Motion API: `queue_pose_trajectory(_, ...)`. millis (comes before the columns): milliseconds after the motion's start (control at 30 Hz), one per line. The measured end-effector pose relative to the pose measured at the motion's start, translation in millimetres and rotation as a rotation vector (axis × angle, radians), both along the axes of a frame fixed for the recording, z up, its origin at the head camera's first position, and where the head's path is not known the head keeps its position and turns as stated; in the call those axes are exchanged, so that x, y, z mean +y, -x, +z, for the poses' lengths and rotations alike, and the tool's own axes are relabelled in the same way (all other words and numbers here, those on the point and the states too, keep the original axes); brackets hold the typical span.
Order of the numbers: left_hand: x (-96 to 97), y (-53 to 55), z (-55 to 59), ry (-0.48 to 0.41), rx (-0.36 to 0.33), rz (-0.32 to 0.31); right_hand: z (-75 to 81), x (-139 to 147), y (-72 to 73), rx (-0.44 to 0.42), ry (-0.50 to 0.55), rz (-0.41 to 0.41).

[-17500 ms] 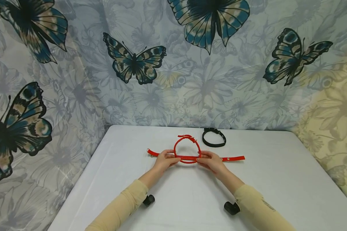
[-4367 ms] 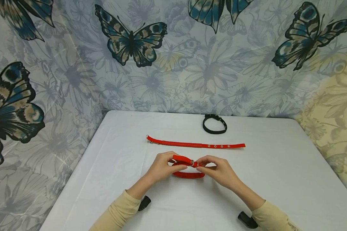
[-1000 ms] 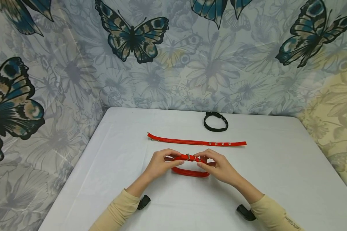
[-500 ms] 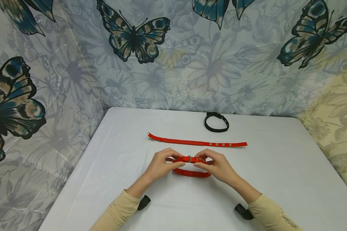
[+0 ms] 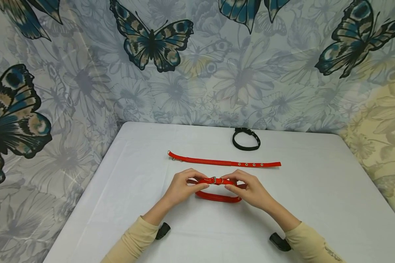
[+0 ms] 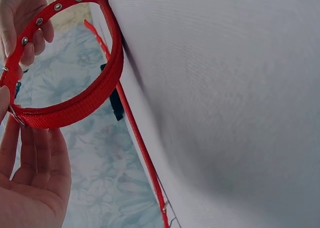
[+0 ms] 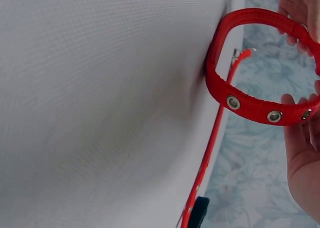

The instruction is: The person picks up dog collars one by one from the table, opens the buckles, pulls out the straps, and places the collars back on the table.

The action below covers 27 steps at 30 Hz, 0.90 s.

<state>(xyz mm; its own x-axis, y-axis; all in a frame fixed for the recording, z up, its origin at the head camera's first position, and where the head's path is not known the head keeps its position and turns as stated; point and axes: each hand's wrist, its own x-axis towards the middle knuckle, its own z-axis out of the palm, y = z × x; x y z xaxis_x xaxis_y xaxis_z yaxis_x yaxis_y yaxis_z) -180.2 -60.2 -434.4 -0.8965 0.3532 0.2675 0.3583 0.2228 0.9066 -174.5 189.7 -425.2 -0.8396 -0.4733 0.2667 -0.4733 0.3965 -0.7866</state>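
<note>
Head view: The red collar (image 5: 218, 197), formed into a loop, is just below the centre of the frame, over the white worktop (image 5: 200, 233). The left hand (image 5: 183, 187) pinches the collar's far side left of the buckle (image 5: 214, 180); the right hand (image 5: 250, 188) pinches it to the right. A flat red strap (image 5: 210, 161) lies beyond the hands; a black collar (image 5: 246, 148) lies at the upper right of the worktop.

Left wrist view: The loop occupies the upper left of the frame, held from the left edge. A metal ring (image 6: 17, 116) sits above the left hand's fingertips. The band appears to be woven webbing: light, soft along its length, firmer where layered, with low risk of slipping or breakage.

Right wrist view: The loop is at the upper right, grasped by the right hand below. Metal eyelets (image 7: 274, 116) line the near side (contact between loop and worktop cannot be confirmed). Recommended hold: thumb and fingertips on flat webbing, either side of the buckle, leaving the eyelets uncovered.
</note>
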Motion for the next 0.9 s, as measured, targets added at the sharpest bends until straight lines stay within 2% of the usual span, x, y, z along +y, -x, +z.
queue_pose_trajectory(167,-1.6,11.1,-24.1,0.020,0.012,-0.006,-20.5,3.3,8.5,-0.002,0.013,-0.031)
queue_pose_trajectory(200,-1.8,11.0,-23.8,0.024,0.026,-0.011,-24.3,3.3,10.2,0.001,0.020,-0.039)
queue_pose_trajectory(333,-0.4,10.8,-21.2,0.075,0.095,-0.028,-23.1,-2.2,10.7,0.033,0.044,-0.051)
queue_pose_trajectory(600,4.2,10.2,-9.3,0.217,0.200,-0.048,-20.9,-5.0,12.0,0.106,0.036,-0.048)
queue_pose_trajectory(733,5.6,10.6,-5.1,0.268,0.231,-0.065,-21.6,-4.0,12.9,0.138,0.032,-0.019)
queue_pose_trajectory(900,6.6,10.3,-2.8,0.267,0.242,-0.079,-22.0,-0.6,13.2,0.158,0.035,0.017)
